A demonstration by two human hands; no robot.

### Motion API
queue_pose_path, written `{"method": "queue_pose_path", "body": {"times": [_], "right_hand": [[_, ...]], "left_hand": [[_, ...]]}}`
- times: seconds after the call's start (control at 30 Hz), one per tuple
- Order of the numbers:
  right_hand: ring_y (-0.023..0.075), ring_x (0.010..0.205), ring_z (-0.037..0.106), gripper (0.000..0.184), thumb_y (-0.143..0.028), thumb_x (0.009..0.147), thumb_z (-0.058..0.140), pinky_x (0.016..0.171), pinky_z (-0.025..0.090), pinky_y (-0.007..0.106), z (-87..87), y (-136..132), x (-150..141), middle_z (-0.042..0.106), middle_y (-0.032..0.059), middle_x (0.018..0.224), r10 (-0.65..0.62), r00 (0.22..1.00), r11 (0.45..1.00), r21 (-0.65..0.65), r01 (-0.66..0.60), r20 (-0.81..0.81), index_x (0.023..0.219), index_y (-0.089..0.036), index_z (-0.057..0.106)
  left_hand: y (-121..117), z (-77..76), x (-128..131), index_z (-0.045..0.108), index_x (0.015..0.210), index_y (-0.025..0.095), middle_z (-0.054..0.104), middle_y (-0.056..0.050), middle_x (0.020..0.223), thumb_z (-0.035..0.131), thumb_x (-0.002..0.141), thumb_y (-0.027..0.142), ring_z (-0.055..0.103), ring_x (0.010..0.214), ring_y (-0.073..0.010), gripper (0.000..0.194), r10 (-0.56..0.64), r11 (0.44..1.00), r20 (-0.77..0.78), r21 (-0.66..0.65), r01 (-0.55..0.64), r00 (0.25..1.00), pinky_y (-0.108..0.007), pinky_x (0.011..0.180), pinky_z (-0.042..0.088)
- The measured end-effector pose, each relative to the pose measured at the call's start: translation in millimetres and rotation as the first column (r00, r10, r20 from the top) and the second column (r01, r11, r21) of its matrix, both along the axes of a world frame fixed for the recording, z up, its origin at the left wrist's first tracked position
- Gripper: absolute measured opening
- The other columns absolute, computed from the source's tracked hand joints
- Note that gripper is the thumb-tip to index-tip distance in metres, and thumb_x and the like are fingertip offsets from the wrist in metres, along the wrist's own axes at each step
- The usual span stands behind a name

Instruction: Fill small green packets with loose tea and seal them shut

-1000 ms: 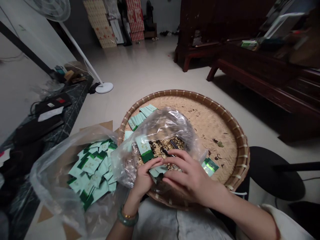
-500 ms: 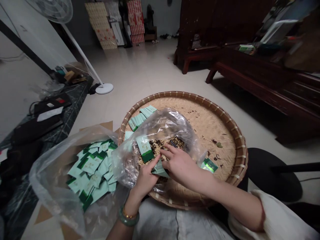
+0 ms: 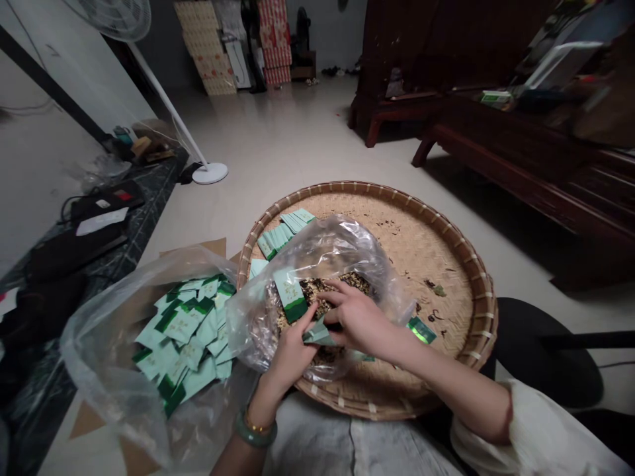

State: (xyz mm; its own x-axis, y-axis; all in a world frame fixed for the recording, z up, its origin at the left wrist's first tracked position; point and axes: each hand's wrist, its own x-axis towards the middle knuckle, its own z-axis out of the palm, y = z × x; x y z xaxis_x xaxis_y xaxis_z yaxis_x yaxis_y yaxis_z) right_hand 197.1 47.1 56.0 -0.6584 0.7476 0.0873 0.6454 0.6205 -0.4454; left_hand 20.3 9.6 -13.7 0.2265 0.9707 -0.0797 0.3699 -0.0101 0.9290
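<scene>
Packet (image 3: pixel 319 334), pale green and bent, sits between the two hands just below the middle of the frame, over the dry mix (image 3: pixel 322 291). At the left edge, a dark stone ledge (image 3: pixel 167 173) carries black cloth-like items and a white sheet (image 3: pixel 102 221). A white fan stand (image 3: pixel 210 173) is on the floor at the upper left. At the lower left, a big plastic bag (image 3: pixel 94 370) lies open around a heap of green packets (image 3: pixel 186 330). Right of it is a round woven tray (image 3: pixel 421 231), with a row of packets (image 3: pixel 276 239) near its upper left rim. Inside the tray, a clear bag (image 3: pixel 342 241) lies open around the mix, pale and dark bits, with a flat packet (image 3: pixel 289 294) on top. The left hand (image 3: pixel 292 355), with a green bangle (image 3: pixel 255 430) at its wrist, pinches the packet's left side, one finger stretched towards the mix. The right hand (image 3: pixel 364 322) comes from the right, its upper fingers apart over the mix and its lower ones bent at the packet; whether they pinch it cannot be told. Farther right in the tray are a shiny green packet (image 3: pixel 421 330) and a leaf (image 3: pixel 438 290). A black round base (image 3: pixel 536 370) is at the right, and dark wooden furniture (image 3: pixel 496 158) fills the upper right.
</scene>
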Motion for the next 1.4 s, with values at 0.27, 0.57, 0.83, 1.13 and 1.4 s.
{"method": "queue_pose_path", "body": {"times": [0.27,0.57,0.83,1.13,1.4], "right_hand": [[0.0270,0.120,0.048,0.010,-0.022,0.077,0.067,0.097,0.044,0.043,18.5,4,15,0.067,0.0080,0.113,-0.015,0.986,0.993,-0.121,-0.005,-0.163,0.082,-0.022,0.075],[0.0204,0.105,0.060,0.012,-0.016,0.075,0.066,0.097,0.045,0.041,18.3,1,12,0.071,0.0042,0.105,-0.098,0.895,0.967,-0.253,-0.017,-0.434,0.082,-0.022,0.075],[0.0215,0.100,0.062,0.025,-0.023,0.084,0.059,0.090,0.049,0.042,16.9,3,14,0.068,0.0085,0.108,-0.307,0.830,0.951,-0.176,0.253,-0.465,0.107,-0.020,0.068],[0.0165,0.081,0.062,0.028,-0.033,0.080,0.068,0.072,0.049,0.029,16.7,-16,8,0.069,0.0049,0.091,-0.103,0.908,0.967,-0.253,-0.003,-0.406,0.106,-0.021,0.067],[0.0100,0.044,0.052,0.025,-0.040,0.070,0.072,0.043,0.040,0.021,-26.9,-3,7,0.062,-0.0009,0.054,-0.539,0.746,0.687,-0.716,0.120,-0.392,0.070,-0.015,0.068]], "left_hand": [[2,10.9,3,0.050,0.134,0.018,0.070,-0.006,0.110,0.069,0.068,0.015,0.064,0.097,-0.0212,0.069,0.088,0.986,0.181,-0.153,-0.060,0.979,-0.028,0.086,0.049],[1,12.3,4,0.051,0.132,0.016,0.068,-0.009,0.115,0.071,0.068,0.016,0.062,0.106,-0.0253,0.068,0.084,0.991,0.209,-0.124,-0.059,0.974,-0.032,0.091,0.050],[-1,8.3,-2,0.048,0.134,0.017,0.074,-0.007,0.101,0.068,0.069,0.013,0.066,0.098,-0.0231,0.069,0.040,0.999,0.183,-0.032,-0.035,0.982,-0.040,0.100,0.044],[-5,12.8,1,0.067,0.110,0.017,0.072,-0.007,0.102,0.079,0.059,0.024,0.064,0.097,-0.0247,0.053,0.138,0.985,0.272,-0.140,-0.102,0.952,-0.033,0.087,0.050],[-9,4.6,10,0.067,0.070,0.010,0.065,-0.003,0.057,0.064,0.071,0.060,0.056,0.049,-0.0127,0.050,0.358,0.878,0.418,-0.454,-0.150,0.835,-0.022,0.048,0.043]]}}
